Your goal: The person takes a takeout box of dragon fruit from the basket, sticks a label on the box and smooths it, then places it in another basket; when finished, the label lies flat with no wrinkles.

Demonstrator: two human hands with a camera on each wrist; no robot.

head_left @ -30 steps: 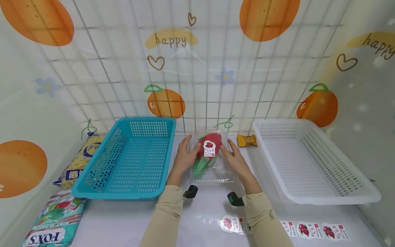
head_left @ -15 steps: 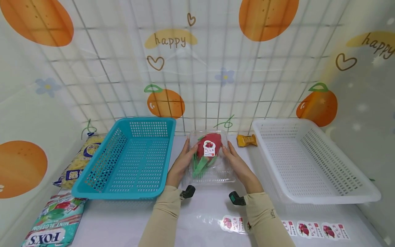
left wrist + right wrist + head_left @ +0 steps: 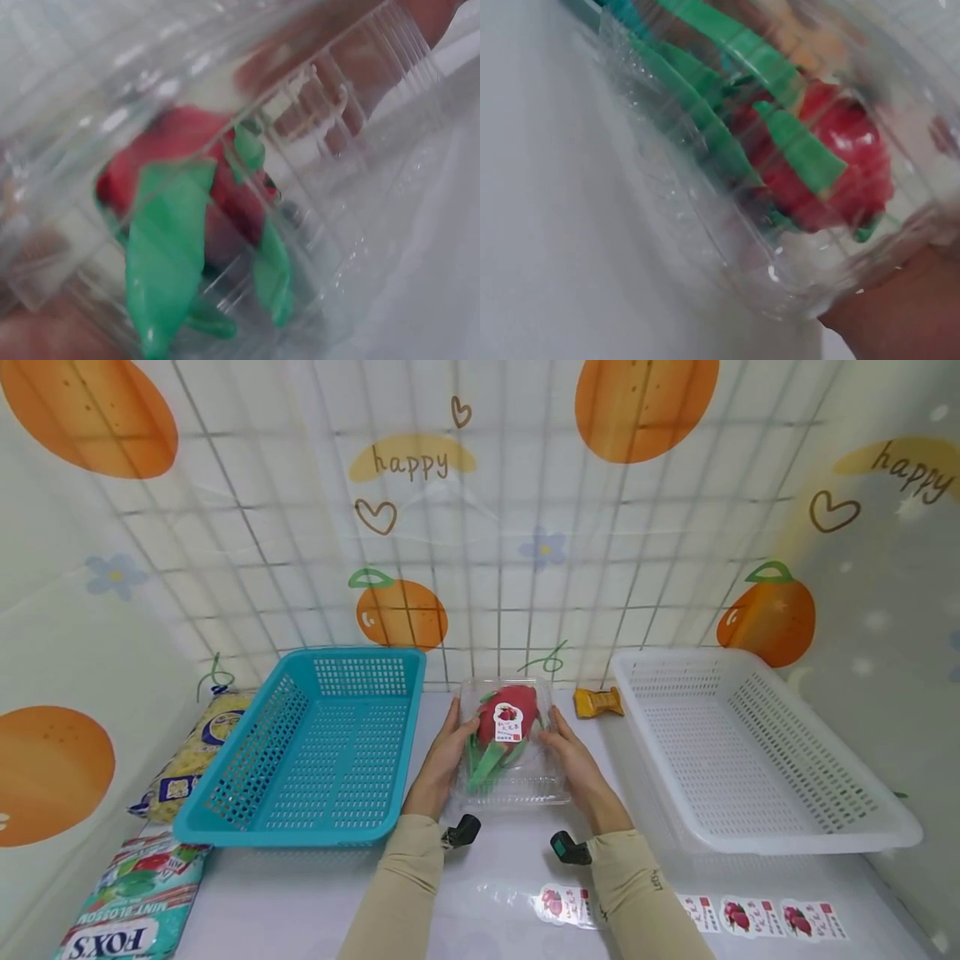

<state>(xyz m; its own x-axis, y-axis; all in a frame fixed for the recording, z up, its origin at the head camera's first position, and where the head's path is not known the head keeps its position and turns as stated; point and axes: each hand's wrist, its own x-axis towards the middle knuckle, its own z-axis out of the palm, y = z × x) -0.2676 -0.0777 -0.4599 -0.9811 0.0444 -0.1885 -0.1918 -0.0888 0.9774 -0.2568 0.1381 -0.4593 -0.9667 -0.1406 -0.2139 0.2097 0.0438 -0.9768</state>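
Note:
A clear plastic clamshell box (image 3: 517, 781) sits on the white table between the two baskets. Inside it lies a red dragon fruit (image 3: 510, 714) with green scales and a small label. My left hand (image 3: 444, 752) holds the box's left side, thumb over the lid edge. On the other side, my right hand (image 3: 576, 758) grips the box the same way. In the left wrist view, the dragon fruit (image 3: 187, 202) shows through the ribbed box wall (image 3: 352, 187). The right wrist view shows the dragon fruit (image 3: 832, 165) behind the box wall (image 3: 690, 195), with part of my right hand (image 3: 900, 315) below.
A blue basket (image 3: 225, 810) stands on the left and a white basket (image 3: 787, 843) on the right. An orange snack packet (image 3: 598, 702) lies behind the box. A yellow bag (image 3: 191, 752) and a Fox's mint bag (image 3: 127, 902) lie far left. A sticker strip (image 3: 750, 917) runs along the front.
Both hands have drawn in closer against the box's sides, the left thumb sliding onto the lid. The box itself has barely moved.

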